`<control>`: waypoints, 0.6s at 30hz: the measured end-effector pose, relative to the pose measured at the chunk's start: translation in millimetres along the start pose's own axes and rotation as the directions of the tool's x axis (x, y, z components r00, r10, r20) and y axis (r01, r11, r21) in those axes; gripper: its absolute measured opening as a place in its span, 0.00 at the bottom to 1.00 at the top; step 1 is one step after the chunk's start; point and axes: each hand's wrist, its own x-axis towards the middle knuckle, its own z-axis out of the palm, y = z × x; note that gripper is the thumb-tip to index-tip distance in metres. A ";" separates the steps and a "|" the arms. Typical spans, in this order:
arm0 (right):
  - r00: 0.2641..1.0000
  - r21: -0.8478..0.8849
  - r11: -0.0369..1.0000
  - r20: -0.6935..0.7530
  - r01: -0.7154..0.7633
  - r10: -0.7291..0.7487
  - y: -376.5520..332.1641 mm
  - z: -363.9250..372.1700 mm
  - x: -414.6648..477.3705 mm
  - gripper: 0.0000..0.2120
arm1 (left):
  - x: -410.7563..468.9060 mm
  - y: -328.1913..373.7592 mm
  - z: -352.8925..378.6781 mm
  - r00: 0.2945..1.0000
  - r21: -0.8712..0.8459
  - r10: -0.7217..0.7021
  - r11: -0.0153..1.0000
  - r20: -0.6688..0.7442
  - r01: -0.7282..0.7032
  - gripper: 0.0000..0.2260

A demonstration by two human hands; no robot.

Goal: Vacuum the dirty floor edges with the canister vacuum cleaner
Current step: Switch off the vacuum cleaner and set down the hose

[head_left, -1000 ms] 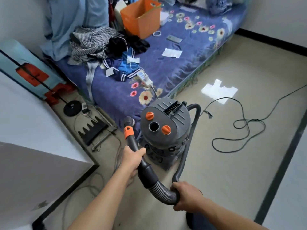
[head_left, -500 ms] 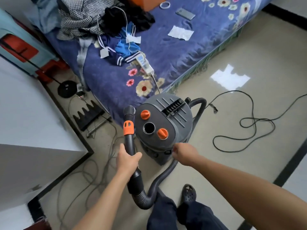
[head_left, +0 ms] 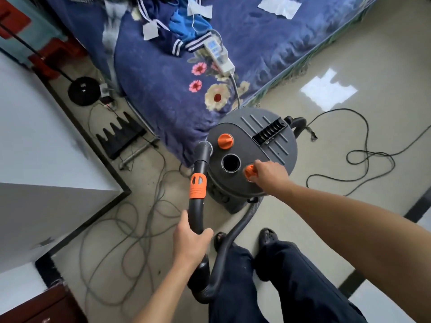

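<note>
Both hands busy?
Yes. My left hand point(head_left: 191, 241) grips the hose point(head_left: 197, 212), fingers curled round it; my right hand point(head_left: 270, 174) pinches the nearer orange knob point(head_left: 248, 172) on the vacuum point(head_left: 275, 148), standing on the floor point(head_left: 338, 141) beside the bed point(head_left: 163, 101).

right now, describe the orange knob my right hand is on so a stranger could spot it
Find the grey drum-shaped canister vacuum by the blue flowered bed. Its lid has a round open hole between two orange plastic knobs. Yours is the nearer knob, pinched by the right hand; the farther knob is untouched.
</note>
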 end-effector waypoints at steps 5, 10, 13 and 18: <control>0.994 -0.147 0.984 0.044 0.101 -0.096 0.0 -0.8 5.0 0.14 | -0.7 -10.4 -0.4 1.000 -0.005 -0.006 1.000 -0.013 0.006 0.13; 0.966 -0.265 0.931 0.125 0.251 -0.225 -0.3 -8.0 5.3 0.10 | -0.7 -6.2 7.6 1.000 -0.049 -0.020 0.999 -0.017 0.020 0.14; 0.951 -0.312 0.900 0.158 0.303 -0.266 -0.6 -11.5 2.8 0.14 | -1.1 -2.5 11.8 0.999 -0.066 -0.041 0.997 -0.018 0.039 0.14; 0.922 -0.448 0.806 0.191 0.387 -0.336 -0.7 -17.8 4.6 0.18 | -5.4 2.4 15.3 0.998 -0.074 -0.055 0.996 -0.032 0.052 0.15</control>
